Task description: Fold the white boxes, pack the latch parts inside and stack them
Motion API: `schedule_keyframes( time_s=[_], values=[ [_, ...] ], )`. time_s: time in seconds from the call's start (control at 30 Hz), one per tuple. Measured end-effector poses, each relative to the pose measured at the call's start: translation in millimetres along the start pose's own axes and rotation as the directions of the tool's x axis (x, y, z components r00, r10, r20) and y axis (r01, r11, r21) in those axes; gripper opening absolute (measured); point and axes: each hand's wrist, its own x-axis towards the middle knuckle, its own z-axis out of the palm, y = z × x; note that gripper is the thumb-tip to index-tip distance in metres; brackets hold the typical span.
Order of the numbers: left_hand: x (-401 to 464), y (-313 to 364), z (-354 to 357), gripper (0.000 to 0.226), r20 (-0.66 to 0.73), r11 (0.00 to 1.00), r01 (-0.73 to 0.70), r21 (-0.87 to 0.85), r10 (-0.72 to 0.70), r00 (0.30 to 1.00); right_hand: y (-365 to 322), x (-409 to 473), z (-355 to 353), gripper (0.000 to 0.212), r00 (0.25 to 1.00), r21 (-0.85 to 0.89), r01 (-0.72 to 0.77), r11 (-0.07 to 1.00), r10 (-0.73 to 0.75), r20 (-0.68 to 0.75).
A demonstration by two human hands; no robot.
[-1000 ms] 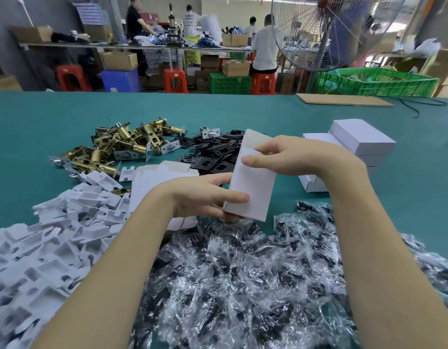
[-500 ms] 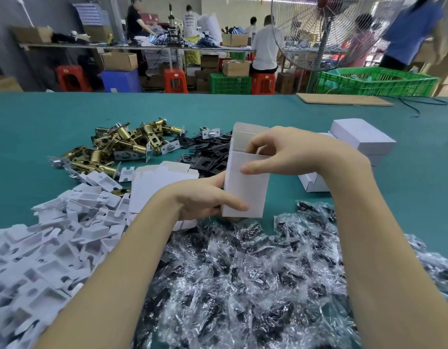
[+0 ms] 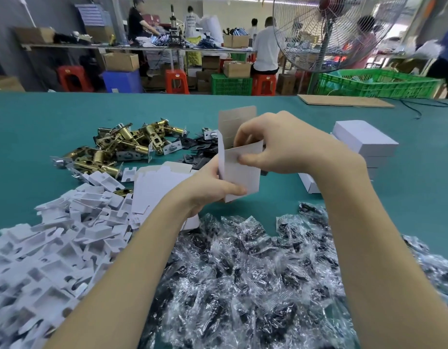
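Several closed boxes already sit stacked at the right of the table, so I judge the job well begun but far from over. Between my hands one box stands upright above the cloth, its top flap up and its mouth open, nothing inside that I can see. My left hand grips its lower part, thumb across the front; my right hand pinches the top edge, fingers curled into the opening. Flat blanks lie just left of it. Brass latches, black plates, white inserts and bagged parts lie in heaps, still unpacked.
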Motion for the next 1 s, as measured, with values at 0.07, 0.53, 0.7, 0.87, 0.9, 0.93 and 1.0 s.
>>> schedule_keyframes(
  time_s=[0.07, 0.53, 0.7, 0.87, 0.9, 0.93, 1.0],
  values=[
    [3.0, -4.2, 0.7, 0.051, -0.083, 0.999, -0.041, 0.021, 0.043, 0.996, 2.6, -3.7, -6.6, 0.006, 0.997, 0.107, 0.046, 0.993, -0.04, -0.063],
    [-1.0, -13.3, 9.2, 0.039, -0.299, 0.897, -0.129, 0.423, 0.273, 0.915, 71.9, -18.8, 31.0, 0.038, 0.674, -0.242, -0.479, 0.844, 0.53, 0.514],
    [-4.2, -12.9, 9.8, 0.057, -0.265, 0.871, -0.181, 0.457, 0.328, 0.907, 73.6, -15.0, 38.5, 0.03, 0.665, -0.168, -0.506, 0.846, 0.507, 0.549],
    [-0.7, -16.5, 8.6, 0.027, -0.283, 0.881, -0.125, 0.456, 0.276, 0.919, 76.3, -13.2, 34.3, 0.041, 0.781, -0.218, -0.467, 0.857, 0.515, 0.353],
    [-0.3, -16.8, 9.1, 0.024, -0.286, 0.885, -0.112, 0.452, 0.262, 0.922, 76.1, -14.0, 33.4, 0.043, 0.777, -0.236, -0.467, 0.852, 0.523, 0.349],
    [-0.1, -16.8, 9.8, 0.022, -0.287, 0.889, -0.102, 0.446, 0.25, 0.925, 75.3, -15.2, 33.3, 0.045, 0.759, -0.26, -0.468, 0.845, 0.535, 0.371],
    [0.1, -17.3, 10.9, 0.02, -0.291, 0.896, -0.093, 0.434, 0.237, 0.927, 74.7, -17.8, 36.2, 0.04, 0.717, -0.288, -0.473, 0.833, 0.554, 0.424]
  ],
)
